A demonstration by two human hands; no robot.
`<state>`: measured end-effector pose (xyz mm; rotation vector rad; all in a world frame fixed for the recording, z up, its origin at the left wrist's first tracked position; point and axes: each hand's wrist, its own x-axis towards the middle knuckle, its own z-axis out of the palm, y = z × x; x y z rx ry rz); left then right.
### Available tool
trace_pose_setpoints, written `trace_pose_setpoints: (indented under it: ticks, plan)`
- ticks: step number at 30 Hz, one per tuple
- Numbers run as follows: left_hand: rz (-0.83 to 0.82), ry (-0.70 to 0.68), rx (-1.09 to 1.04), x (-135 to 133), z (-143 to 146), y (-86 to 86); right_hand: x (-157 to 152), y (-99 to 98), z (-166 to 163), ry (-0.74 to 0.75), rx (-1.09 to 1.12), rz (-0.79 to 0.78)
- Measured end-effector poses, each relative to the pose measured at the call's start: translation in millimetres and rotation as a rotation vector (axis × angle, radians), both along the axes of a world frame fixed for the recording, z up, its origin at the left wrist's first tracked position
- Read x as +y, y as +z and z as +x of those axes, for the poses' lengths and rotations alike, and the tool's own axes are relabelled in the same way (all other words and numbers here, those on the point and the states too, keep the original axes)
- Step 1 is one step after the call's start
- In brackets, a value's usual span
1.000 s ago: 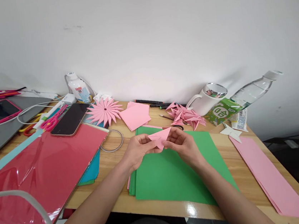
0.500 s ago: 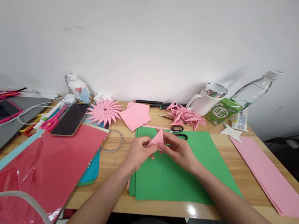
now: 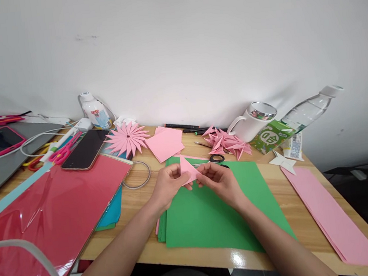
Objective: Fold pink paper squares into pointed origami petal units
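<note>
Between my two hands is a small piece of pink paper (image 3: 188,168) folded into a triangle, its point upward. My left hand (image 3: 168,185) pinches its left side, thumb in front. At the right corner my right hand (image 3: 218,180) grips it between thumb and fingertips. Both hands are above a stack of green paper (image 3: 213,223). Just behind my right hand lie black-handled scissors (image 3: 217,158), partly hidden. Beyond them are a pile of folded pink pieces (image 3: 226,143), some pink paper squares (image 3: 165,143) and a round pink folded star (image 3: 128,136).
Left are a red plastic-covered pack (image 3: 62,205), a black phone (image 3: 85,150), pink scissors (image 3: 65,149) and a white bottle (image 3: 95,112). Right are a white mug (image 3: 250,123), a green packet (image 3: 272,137), a leaning water bottle (image 3: 310,110) and long pink strips (image 3: 334,214).
The folded triangle has turned, so its upper point has shifted from the right side to the left. My right fingers have moved down to its right corner.
</note>
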<state>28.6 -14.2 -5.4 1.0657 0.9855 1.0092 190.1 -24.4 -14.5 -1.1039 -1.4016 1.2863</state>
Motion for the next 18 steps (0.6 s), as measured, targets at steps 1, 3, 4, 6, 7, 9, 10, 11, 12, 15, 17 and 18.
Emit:
trace_pose_setpoints:
  ticks: [1, 3, 4, 6, 7, 9, 10, 11, 12, 15, 17, 18]
  plan:
    - [0.001, -0.003, -0.007, 0.2, -0.3, 0.7, 0.2, 0.2, 0.2, 0.0, 0.01, -0.008]
    - [-0.001, -0.008, -0.003, 0.6, -0.6, 1.6, 0.5, 0.5, 0.6, -0.005, 0.027, -0.02]
    - [-0.005, -0.008, 0.002, 0.7, -0.7, 2.0, 0.5, 0.6, 0.6, -0.009, 0.036, -0.026]
    - [-0.013, -0.006, 0.008, 0.8, -0.9, 2.7, 0.3, 0.9, 0.4, -0.016, 0.058, -0.044]
    - [-0.018, -0.004, 0.006, 0.7, -0.9, 3.1, 0.1, 1.0, 0.0, -0.019, 0.071, -0.051]
    - [-0.028, -0.002, -0.001, 0.5, -1.1, 3.4, -0.5, 0.9, -0.8, -0.029, 0.088, -0.062]
    - [-0.034, -0.005, -0.004, 0.4, -1.2, 3.3, -0.8, 0.8, -1.2, -0.036, 0.092, -0.066]
    - [-0.039, -0.01, -0.008, 0.3, -1.3, 3.0, -1.1, 0.7, -1.5, -0.042, 0.094, -0.069]
    - [-0.043, -0.018, -0.011, 0.3, -1.5, 2.6, -1.4, 0.7, -1.6, -0.046, 0.096, -0.071]
    - [-0.053, -0.036, -0.02, 0.8, -2.4, 0.6, -2.1, 1.6, -1.5, -0.046, 0.104, -0.072]
    - [-0.062, -0.036, -0.026, 1.3, -2.8, -0.6, -2.4, 2.7, -1.0, -0.043, 0.105, -0.072]
    - [-0.067, -0.035, -0.03, 1.5, -2.9, -1.0, -2.6, 3.2, -0.7, -0.043, 0.104, -0.075]
